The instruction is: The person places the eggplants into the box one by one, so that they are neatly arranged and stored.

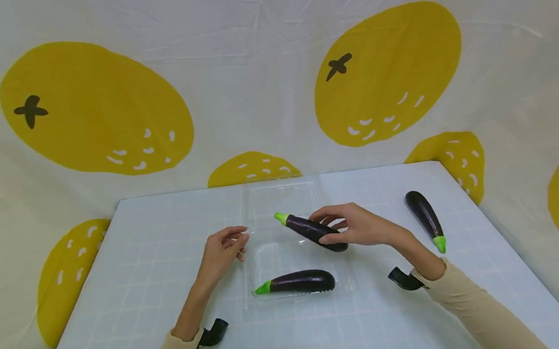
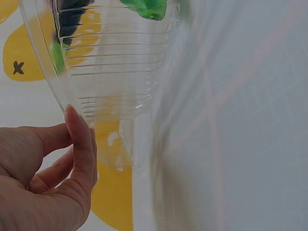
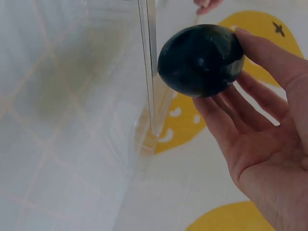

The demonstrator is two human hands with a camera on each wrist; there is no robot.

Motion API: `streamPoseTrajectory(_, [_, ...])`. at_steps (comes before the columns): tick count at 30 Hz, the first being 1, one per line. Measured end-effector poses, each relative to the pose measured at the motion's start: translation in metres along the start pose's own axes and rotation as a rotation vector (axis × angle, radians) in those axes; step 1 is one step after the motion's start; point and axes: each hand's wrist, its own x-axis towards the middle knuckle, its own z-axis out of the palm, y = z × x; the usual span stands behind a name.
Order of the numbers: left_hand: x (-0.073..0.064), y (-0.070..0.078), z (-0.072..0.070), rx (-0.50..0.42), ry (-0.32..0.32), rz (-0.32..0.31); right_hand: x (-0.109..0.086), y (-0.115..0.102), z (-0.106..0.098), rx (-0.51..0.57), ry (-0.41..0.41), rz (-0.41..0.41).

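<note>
My right hand [image 1: 359,224] grips a dark purple eggplant [image 1: 311,231] near its blunt end, tilted over the clear plastic container [image 1: 250,275], green stem toward the far left. The right wrist view shows this eggplant's rounded end [image 3: 199,60] between thumb and fingers, beside the container's wall. Inside the container's near part lies a second eggplant [image 1: 301,282], its green stem to the left. At the container's left rim is my left hand [image 1: 221,253], pinching the edge with curled fingers. In the left wrist view its fingertips [image 2: 72,115] meet the ribbed plastic.
A third eggplant [image 1: 424,217] rests on the right side of the white gridded table [image 1: 166,233], stem toward me. The container's open lid [image 1: 281,196] extends to the table's back edge. Behind hangs a white cloth [image 1: 253,89] with yellow fruit prints.
</note>
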Motion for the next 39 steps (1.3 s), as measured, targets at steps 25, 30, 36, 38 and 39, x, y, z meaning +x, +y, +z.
streamPoseTrajectory(25, [0.000,0.000,0.000,-0.030,0.001,0.010,0.024,0.007,0.036,0.029,-0.200,-0.070])
streamPoseTrajectory(30, [0.000,0.002,0.001,-0.027,0.003,-0.011,0.025,0.012,0.040,-0.006,-0.224,-0.085])
streamPoseTrajectory(36, [-0.006,0.020,0.002,-0.026,-0.001,-0.028,0.027,0.014,0.043,-0.067,-0.245,-0.102])
streamPoseTrajectory(38, [-0.010,0.029,0.001,-0.021,-0.002,-0.018,0.028,0.014,0.044,-0.085,-0.251,-0.107])
streamPoseTrajectory(39, [-0.011,0.031,0.001,-0.021,-0.004,-0.008,0.028,0.015,0.044,-0.095,-0.254,-0.109])
